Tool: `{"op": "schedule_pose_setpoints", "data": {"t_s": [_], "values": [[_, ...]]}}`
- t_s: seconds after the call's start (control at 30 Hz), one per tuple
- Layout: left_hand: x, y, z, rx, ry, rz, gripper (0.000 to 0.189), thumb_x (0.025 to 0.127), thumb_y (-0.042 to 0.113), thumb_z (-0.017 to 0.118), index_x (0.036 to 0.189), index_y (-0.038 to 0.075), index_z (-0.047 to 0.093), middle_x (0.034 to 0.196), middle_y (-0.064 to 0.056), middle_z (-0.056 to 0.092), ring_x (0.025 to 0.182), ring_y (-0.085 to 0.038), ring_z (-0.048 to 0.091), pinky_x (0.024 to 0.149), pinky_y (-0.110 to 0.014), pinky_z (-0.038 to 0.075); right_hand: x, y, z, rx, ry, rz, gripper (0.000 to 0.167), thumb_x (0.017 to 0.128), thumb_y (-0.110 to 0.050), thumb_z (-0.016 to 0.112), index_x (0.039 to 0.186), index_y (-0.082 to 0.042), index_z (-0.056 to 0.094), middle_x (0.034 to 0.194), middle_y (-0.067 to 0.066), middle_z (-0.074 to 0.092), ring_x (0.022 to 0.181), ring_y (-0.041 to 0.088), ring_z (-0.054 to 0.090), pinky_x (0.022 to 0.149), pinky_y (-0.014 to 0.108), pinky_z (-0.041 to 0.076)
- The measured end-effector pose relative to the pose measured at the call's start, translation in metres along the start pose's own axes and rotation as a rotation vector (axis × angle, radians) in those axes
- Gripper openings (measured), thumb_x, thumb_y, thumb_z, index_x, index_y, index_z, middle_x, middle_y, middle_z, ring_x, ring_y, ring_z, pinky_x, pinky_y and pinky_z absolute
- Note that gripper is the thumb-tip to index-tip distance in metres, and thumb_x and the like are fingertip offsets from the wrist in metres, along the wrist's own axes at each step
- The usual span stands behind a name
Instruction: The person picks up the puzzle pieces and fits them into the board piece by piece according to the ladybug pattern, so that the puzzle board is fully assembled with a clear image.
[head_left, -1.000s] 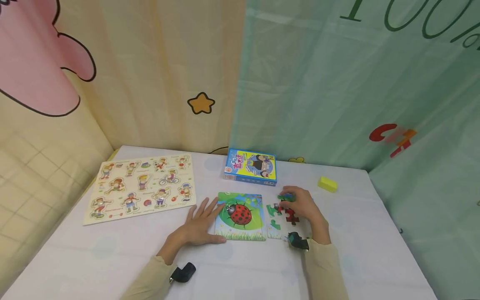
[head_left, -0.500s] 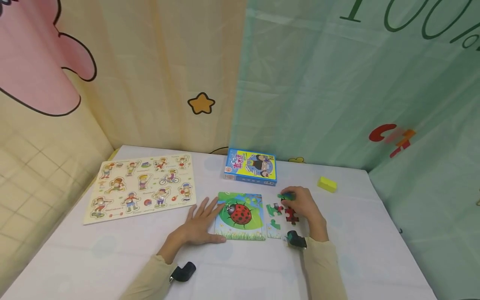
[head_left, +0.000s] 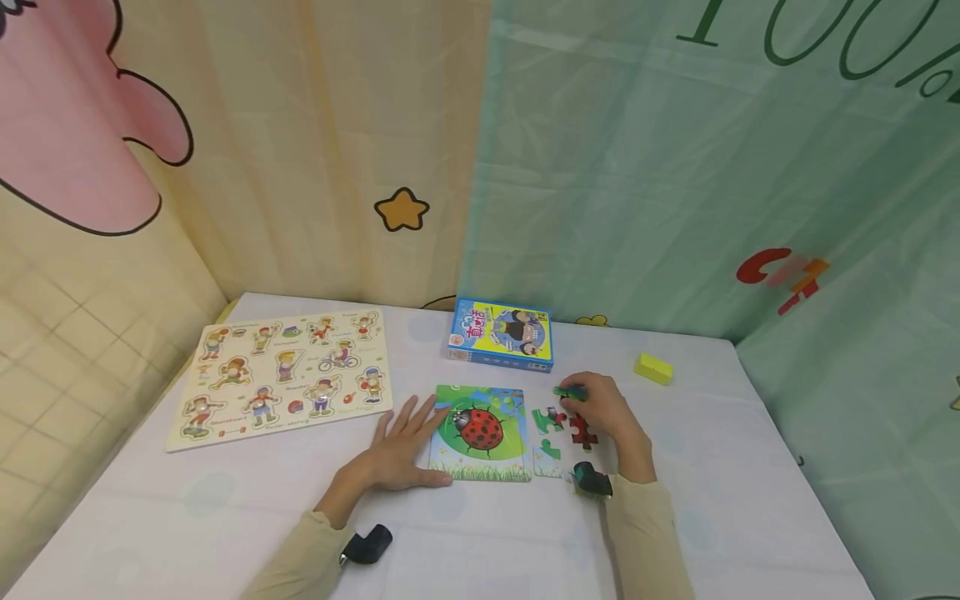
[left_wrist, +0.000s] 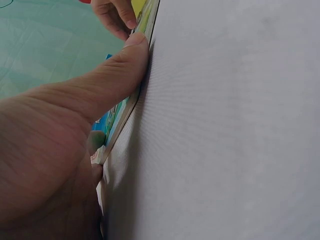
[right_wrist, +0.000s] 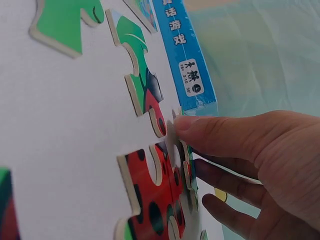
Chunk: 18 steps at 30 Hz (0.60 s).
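A square ladybug picture board lies mid-table in the head view. My left hand rests spread at its left side, fingertips over the edge. The left wrist view shows that thumb along the board's side. To the right, my right hand pinches a green and blue jigsaw piece, seen nearly edge-on between thumb and fingers in the right wrist view. Close below it lie red spotted jigsaw pieces, a green piece with red and black, and a green and pale blue piece.
Behind the board stands a blue and yellow box. A cream board with children figures lies at the left, and a yellow block at the back right. Curtains hang behind the table.
The jigsaw piece in my right hand has tipped and now shows narrower. That hand has shifted only slightly left; the left hand stays where it was.
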<state>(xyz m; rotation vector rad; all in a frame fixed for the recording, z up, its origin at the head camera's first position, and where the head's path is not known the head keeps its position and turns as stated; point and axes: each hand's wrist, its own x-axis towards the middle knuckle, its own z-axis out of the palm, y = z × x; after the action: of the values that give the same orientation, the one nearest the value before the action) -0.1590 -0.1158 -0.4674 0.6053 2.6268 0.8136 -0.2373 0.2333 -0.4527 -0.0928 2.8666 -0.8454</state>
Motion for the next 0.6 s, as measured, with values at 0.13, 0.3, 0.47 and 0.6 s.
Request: {"op": "schedule_pose_setpoints", "data": {"t_s": [0.13, 0.3, 0.47, 0.6], "values": [[0.0, -0.001, 0.002, 0.002, 0.003, -0.005, 0.102, 0.082, 0.052, 0.077, 0.16, 0.014, 0.024, 0.17, -0.011, 0.006, 0.155, -0.039, -0.006, 0.121, -0.066, -0.005, -0.002, -0.002, 0.002, 0.01, 0.014, -0.061, 0.028, 0.092, -0.014, 0.073, 0.119, -0.006, 0.07, 0.131, 0.018, 0.063, 0.126, 0.038, 0.054, 0.111, 0.058, 0.041], [0.0, -0.001, 0.002, 0.001, 0.003, -0.006, 0.102, 0.081, 0.052, 0.078, 0.16, 0.014, 0.025, 0.17, -0.011, 0.006, 0.155, -0.04, -0.005, 0.12, -0.067, -0.004, -0.003, -0.008, 0.005, 0.028, 0.034, -0.109, 0.028, 0.092, -0.015, 0.071, 0.119, -0.007, 0.07, 0.133, 0.018, 0.062, 0.125, 0.037, 0.055, 0.11, 0.058, 0.043], [0.0, 0.0, 0.001, -0.001, 0.002, -0.004, 0.102, 0.081, 0.052, 0.078, 0.16, 0.014, 0.025, 0.17, -0.011, 0.006, 0.155, -0.04, -0.005, 0.12, -0.067, -0.004, -0.003, -0.019, 0.01, 0.03, 0.039, -0.176, 0.027, 0.093, -0.014, 0.071, 0.118, -0.008, 0.07, 0.133, 0.017, 0.062, 0.126, 0.036, 0.056, 0.11, 0.056, 0.043], [0.0, -0.001, 0.001, -0.002, 0.003, -0.003, 0.102, 0.081, 0.052, 0.078, 0.16, 0.014, 0.025, 0.17, -0.011, 0.007, 0.155, -0.04, -0.005, 0.12, -0.067, -0.004, -0.001, -0.028, 0.016, -0.009, 0.02, -0.286, 0.024, 0.093, -0.012, 0.071, 0.117, -0.007, 0.072, 0.128, 0.015, 0.063, 0.124, 0.035, 0.058, 0.107, 0.054, 0.046]]}}
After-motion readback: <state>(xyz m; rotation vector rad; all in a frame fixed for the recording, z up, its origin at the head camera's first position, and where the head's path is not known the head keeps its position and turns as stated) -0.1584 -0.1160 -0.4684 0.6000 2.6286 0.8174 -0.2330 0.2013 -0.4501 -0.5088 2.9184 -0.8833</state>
